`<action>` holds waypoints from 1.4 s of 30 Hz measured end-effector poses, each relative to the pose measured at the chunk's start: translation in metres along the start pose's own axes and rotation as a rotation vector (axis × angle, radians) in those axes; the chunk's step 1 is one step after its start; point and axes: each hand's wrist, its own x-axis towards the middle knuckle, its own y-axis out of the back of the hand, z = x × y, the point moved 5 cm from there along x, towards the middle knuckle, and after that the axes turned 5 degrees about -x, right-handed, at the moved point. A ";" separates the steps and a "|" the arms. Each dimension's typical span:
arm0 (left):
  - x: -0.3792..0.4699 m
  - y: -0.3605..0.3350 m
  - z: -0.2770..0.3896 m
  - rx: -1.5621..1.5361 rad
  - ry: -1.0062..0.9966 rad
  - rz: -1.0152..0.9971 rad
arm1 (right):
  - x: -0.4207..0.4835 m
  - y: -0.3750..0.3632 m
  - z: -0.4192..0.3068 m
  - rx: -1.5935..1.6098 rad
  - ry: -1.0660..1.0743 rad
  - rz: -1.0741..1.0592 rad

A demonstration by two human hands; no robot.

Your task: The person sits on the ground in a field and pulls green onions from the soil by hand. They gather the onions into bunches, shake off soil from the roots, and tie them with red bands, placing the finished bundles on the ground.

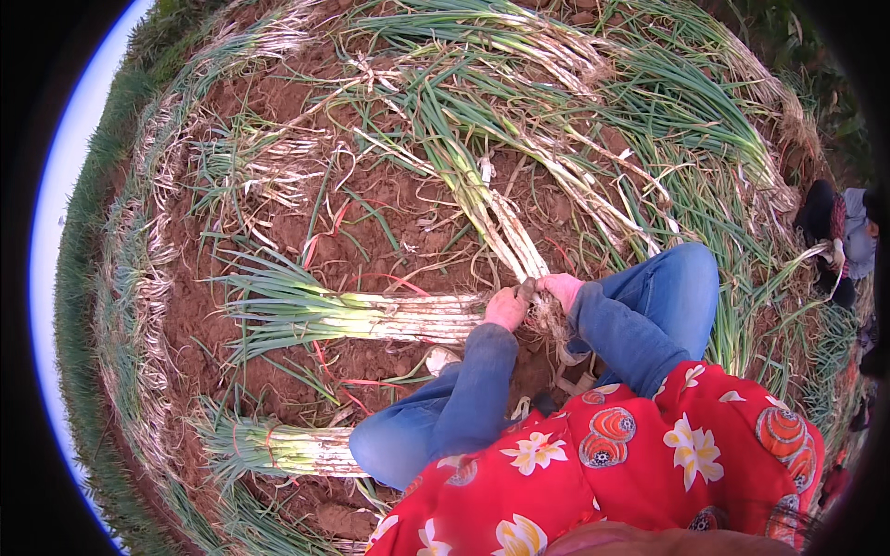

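Observation:
Both my hands meet at the root end of a few long green onions [497,219], whose green tops point away from me. My left hand [508,308] grips the stalks near the roots, and my right hand [561,289] pinches them just beside it. Dirty roots and loose skins [546,320] hang below my fingers, which partly hide the stalk ends. Left of my hands, a bunch of cleaned green onions [417,316] lies on the soil, its leaves to the left. Red ties [321,358] show on the soil around that bunch.
A tied bunch of green onions [306,445] lies by my left knee. Unsorted green onions [709,132] are heaped ahead and to the right. Rows of onions [149,292] curve along the left. Another person's hand [836,257] shows at the far right, near a shoe.

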 end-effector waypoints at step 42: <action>0.152 0.161 0.013 -0.407 0.091 0.806 | -0.230 -0.002 -0.161 0.216 0.000 -0.080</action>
